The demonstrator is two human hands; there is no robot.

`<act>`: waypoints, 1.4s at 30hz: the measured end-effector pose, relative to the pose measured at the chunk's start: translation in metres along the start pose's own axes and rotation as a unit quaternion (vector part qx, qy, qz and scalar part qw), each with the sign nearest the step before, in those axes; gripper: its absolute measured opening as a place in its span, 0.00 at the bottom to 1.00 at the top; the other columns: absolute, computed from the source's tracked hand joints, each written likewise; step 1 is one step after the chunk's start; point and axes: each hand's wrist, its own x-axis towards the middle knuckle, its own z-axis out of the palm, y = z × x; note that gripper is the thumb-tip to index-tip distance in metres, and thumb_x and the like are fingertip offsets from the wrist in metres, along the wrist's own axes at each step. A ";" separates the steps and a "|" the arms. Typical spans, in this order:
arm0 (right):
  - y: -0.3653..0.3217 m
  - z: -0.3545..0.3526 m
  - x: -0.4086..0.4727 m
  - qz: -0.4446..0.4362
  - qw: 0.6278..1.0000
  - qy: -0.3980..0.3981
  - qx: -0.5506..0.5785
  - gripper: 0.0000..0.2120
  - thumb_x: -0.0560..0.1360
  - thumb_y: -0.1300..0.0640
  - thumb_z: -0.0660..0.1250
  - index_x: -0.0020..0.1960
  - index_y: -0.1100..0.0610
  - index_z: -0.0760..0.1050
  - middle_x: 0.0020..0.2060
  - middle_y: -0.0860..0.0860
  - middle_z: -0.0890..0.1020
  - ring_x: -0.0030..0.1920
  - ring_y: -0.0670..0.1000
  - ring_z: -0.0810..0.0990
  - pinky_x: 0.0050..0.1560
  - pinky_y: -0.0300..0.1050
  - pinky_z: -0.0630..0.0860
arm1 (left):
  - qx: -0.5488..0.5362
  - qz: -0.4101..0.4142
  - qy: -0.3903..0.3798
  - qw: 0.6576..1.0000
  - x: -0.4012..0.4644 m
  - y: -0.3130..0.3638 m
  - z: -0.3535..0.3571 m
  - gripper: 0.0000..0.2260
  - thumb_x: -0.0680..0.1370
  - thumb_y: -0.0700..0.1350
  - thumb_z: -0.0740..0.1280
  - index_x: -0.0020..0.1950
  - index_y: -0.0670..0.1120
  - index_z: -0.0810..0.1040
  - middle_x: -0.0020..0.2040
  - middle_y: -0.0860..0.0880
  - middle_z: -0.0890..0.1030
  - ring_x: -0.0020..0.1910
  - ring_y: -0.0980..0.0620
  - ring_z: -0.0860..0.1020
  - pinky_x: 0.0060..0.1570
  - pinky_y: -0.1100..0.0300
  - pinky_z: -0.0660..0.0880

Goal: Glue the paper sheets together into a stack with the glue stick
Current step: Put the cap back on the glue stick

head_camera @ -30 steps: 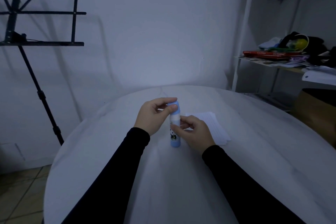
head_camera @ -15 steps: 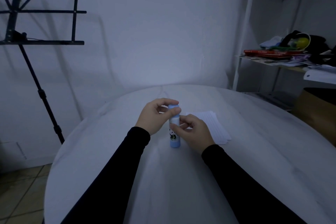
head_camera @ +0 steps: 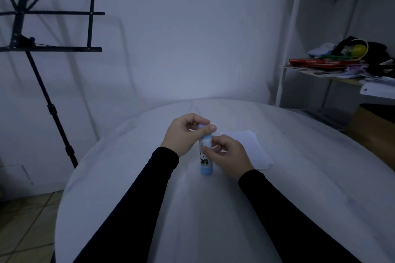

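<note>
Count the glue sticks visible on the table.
1: the glue stick stands upright mid-table, gripped by the left hand at its cap and the right hand at its body.

Surface: you work at a round white table (head_camera: 277,209).
Paper: your stack of white lined sheets (head_camera: 252,147) lies flat on it, right of centre.
Glue: your blue glue stick (head_camera: 205,165) stands upright beside the stack.

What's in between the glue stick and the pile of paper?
The right hand, which holds the glue stick at its middle. The paper sheets lie just past that hand on the table. The head view shows it.
</note>
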 end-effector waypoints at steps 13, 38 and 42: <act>-0.006 -0.003 0.000 0.010 1.000 -0.020 0.013 0.06 0.71 0.60 0.72 0.46 0.50 0.79 0.38 0.48 0.78 0.33 0.36 0.76 0.38 0.25 0.71 | -0.044 0.014 -0.058 0.997 0.001 -0.008 -0.007 0.08 0.76 0.33 0.66 0.46 0.44 0.81 0.46 0.48 0.84 0.45 0.53 0.80 0.47 0.60 0.76; -0.008 -0.005 0.000 -0.016 0.999 -0.034 -0.011 0.10 0.72 0.57 0.72 0.42 0.42 0.76 0.33 0.45 0.75 0.33 0.36 0.75 0.38 0.26 0.69 | -0.090 0.017 -0.045 0.995 -0.001 -0.011 -0.002 0.07 0.74 0.31 0.69 0.41 0.42 0.79 0.44 0.51 0.84 0.43 0.56 0.82 0.47 0.63 0.78; -0.007 -0.006 0.000 -0.027 0.999 -0.028 -0.021 0.11 0.72 0.57 0.73 0.41 0.41 0.75 0.34 0.45 0.75 0.34 0.36 0.75 0.38 0.26 0.70 | -0.073 0.032 -0.066 0.995 -0.002 -0.008 -0.002 0.05 0.76 0.32 0.66 0.44 0.40 0.78 0.49 0.44 0.83 0.44 0.57 0.81 0.48 0.64 0.78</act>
